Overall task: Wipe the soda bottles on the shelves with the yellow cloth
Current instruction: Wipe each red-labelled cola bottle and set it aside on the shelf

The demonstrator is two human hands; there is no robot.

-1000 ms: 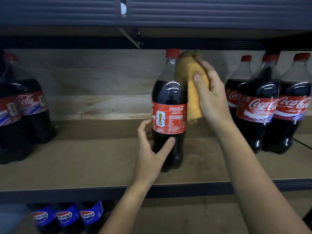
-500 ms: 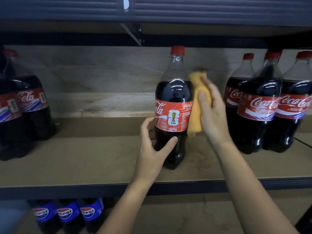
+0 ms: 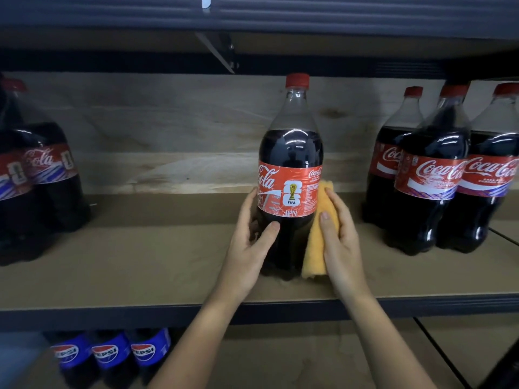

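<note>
Standing upright near the front of the middle shelf (image 3: 140, 265), a large Coca-Cola bottle (image 3: 290, 153) with a red cap and a red label is held between two hands. The left hand (image 3: 250, 245) grips the lower left side of the bottle, its thumb laid across the dark front just below the label and its fingers curled round behind. The right hand (image 3: 341, 240) presses the yellow cloth (image 3: 317, 248) against the bottle's lower right side; the fingers lie along the outside of the cloth with the thumb on its front, so the folded cloth is pinched between hand and bottle. The cloth runs from the lower part of the label down almost to the shelf board; whether its bottom edge touches the board is hard to say from this angle.

To the right, well apart from the held bottle, a group of three Coca-Cola bottles (image 3: 432, 178) stands close together, their labels overlapping in view. At the left edge two more Coca-Cola bottles (image 3: 47, 178) stand side by side, somewhat blurred. On the lower shelf, at bottom left, three Pepsi bottles (image 3: 111, 353) with blue labels stand in a row. A dark metal upper shelf (image 3: 337, 12) spans the top of the view.
</note>
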